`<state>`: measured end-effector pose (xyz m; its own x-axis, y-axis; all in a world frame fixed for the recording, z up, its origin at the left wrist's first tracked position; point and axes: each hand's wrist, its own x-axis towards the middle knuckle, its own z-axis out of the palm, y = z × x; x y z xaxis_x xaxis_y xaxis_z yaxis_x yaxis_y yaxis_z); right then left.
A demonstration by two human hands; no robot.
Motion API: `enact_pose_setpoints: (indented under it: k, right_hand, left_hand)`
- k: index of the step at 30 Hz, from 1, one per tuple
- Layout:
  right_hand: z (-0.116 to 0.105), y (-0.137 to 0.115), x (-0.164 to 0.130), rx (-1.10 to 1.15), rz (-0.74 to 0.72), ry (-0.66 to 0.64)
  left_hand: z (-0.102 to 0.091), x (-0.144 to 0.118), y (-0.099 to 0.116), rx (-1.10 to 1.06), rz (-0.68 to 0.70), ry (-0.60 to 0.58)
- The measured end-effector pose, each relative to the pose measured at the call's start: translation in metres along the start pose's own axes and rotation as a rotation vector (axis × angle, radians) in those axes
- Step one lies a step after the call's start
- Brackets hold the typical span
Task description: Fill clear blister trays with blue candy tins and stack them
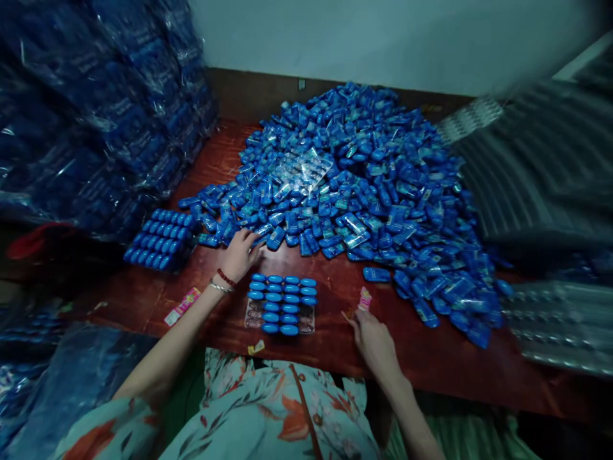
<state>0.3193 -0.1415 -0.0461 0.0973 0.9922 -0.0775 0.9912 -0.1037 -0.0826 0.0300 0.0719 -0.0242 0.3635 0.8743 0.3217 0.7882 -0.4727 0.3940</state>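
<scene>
Head view — left hand (239, 254) touching blue packet pile (364, 185); right hand (375, 342) on table (335, 338).

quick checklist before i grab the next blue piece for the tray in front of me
1. Left hand free to pick: ok, fingers rest at the near edge of the blue pile, nothing clearly gripped.
2. Right hand free: not ok, it holds a small pink item.
3. Open slots on the clear tray: ok, blue pieces fill most rows, the bottom corners look bare.
4. Tray flat on the table: ok.
5. Filled tray at left out of the way: ok, apart from the near one.
6. Pieces facing one way in the pile: cannot tell.
</scene>
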Motion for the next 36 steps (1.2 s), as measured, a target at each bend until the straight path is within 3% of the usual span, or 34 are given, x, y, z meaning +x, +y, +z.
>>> enact_pose_setpoints:
  k: [3,5,9,12,15,18,20,23,25,30,33,36]
  right_hand:
    - [-0.018,0.027,0.005,-0.044,0.015,-0.058]
    - [-0.031,0.029,0.019,0.050,-0.010,-0.049]
    - [-0.046,-0.001,0.073,0.370,-0.119,0.097]
    - [-0.043,-0.033,0.119,0.430,-0.232,0.149]
    - [-0.038,-0.060,0.153,0.286,-0.272,0.113]
    - [-0.038,-0.071,0.163,0.102,-0.260,0.056]
    - [-0.041,-0.069,0.157,0.016,-0.283,0.014]
    - [-0.045,-0.059,0.135,-0.105,-0.313,-0.010]
    - [-0.045,-0.057,0.123,-0.177,-0.305,0.005]
    - [-0.045,-0.068,0.127,-0.171,-0.304,-0.052]
    - [-0.049,-0.057,0.132,0.087,-0.204,-0.053]
    - [-0.050,-0.029,0.111,0.584,-0.046,0.009]
  left_hand:
    - [0.013,0.024,0.007,0.115,0.189,-0.173]
    - [0.020,0.033,0.011,0.169,0.284,-0.275]
    - [0.027,0.028,0.002,0.154,0.411,-0.394]
    - [0.023,0.007,-0.013,0.097,0.433,-0.425]
    - [0.009,-0.014,-0.024,0.012,0.410,-0.453]
    - [-0.008,-0.032,-0.032,-0.106,0.377,-0.428]
    - [-0.019,-0.047,-0.034,-0.172,0.291,-0.298]
    - [-0.029,-0.073,-0.035,-0.162,0.029,0.066]
    - [-0.031,-0.087,-0.032,-0.124,-0.094,0.177]
    - [-0.018,-0.087,-0.015,-0.027,-0.059,-0.138]
    - [-0.010,-0.078,-0.011,-0.010,-0.127,-0.153]
    - [-0.015,-0.087,-0.018,-0.118,-0.269,-0.102]
